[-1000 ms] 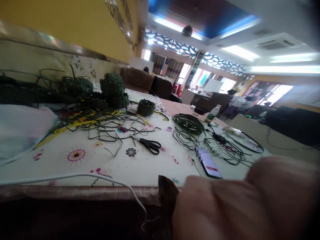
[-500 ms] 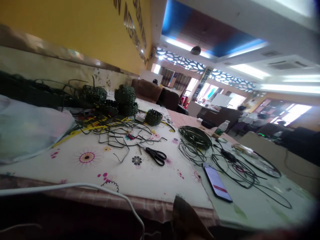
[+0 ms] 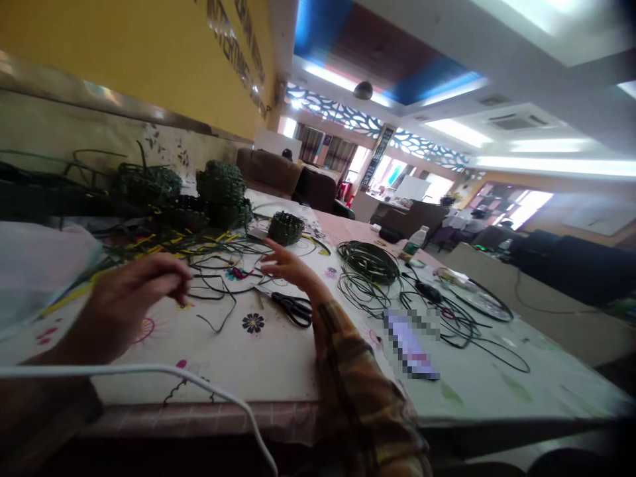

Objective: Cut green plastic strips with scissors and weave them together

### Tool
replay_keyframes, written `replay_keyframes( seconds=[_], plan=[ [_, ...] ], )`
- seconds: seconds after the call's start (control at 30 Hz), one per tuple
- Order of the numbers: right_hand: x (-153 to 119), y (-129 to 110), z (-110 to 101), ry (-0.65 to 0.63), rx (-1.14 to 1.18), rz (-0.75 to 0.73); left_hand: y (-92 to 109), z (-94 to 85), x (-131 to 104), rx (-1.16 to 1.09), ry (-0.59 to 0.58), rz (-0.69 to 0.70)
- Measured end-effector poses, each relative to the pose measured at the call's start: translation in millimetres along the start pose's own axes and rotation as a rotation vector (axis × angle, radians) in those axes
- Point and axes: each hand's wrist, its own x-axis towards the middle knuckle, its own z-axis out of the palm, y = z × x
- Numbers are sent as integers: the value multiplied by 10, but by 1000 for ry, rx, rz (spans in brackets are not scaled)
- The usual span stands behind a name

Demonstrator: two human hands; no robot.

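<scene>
My right hand (image 3: 288,265) reaches over the flowered tablecloth with its fingers stretched out and nothing in them. Just beyond its fingertips stands a small dark green woven basket (image 3: 287,228); a gap shows between them. Black-handled scissors (image 3: 293,307) lie beside my right wrist, partly hidden by the sleeve. My left hand (image 3: 144,295) hovers at the left, fingers loosely bent and empty. Past it lie loose green strips (image 3: 218,278) and yellow strips (image 3: 199,244) in a tangle. More green woven baskets (image 3: 221,192) are stacked behind.
Coiled green cord (image 3: 370,263) spreads over the table's right side, near a phone (image 3: 410,346) and a plastic bottle (image 3: 415,242). A white cable (image 3: 199,379) crosses the near edge. A pale plastic bag (image 3: 44,271) lies at the left, by the wall.
Both my hands have come into view over the table, the right one extended toward the small basket. The view has shifted, so the table's things appear farther left.
</scene>
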Motion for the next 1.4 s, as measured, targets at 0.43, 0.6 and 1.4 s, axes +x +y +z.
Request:
replay_keyframes(
  seconds=[0.43,0.6,1.4],
  plan=[
    [-40,812,-153,167,-520,20,-1138,1272,1058,547,-466,206],
    [-158,881,-463,495,-456,-24,-1341,1207,1100,540,-430,220],
    [22,688,74,617,-149,19,-1068,1162,1028,575,-466,235]
  ],
)
